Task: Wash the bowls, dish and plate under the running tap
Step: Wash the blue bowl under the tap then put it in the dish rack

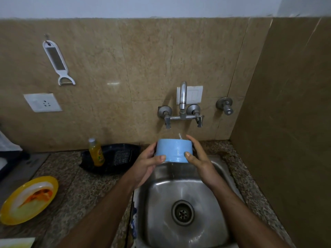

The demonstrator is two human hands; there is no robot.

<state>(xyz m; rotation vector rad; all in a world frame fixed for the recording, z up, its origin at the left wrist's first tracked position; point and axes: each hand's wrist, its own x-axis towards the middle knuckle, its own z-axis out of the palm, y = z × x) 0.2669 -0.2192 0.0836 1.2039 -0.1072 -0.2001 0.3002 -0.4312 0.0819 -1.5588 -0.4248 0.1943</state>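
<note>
On the tiled wall we see a white peeler (58, 62) hanging from a hook, with a white socket (43, 102) below it. Further right, a switch plate (194, 94) sits behind the spout, and a separate valve (225, 105) is mounted beside it. On the speckled counter (71, 183) we find a black tray (111, 158) holding a yellow bottle (96, 152), which stands upright, and a dark scrubber (122, 157) just beside it.

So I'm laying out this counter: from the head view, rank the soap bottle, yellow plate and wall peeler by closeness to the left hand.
1. Soap bottle, just left of the left hand.
2. Yellow plate, far left on the counter.
3. Peeler, high on the wall.
</note>
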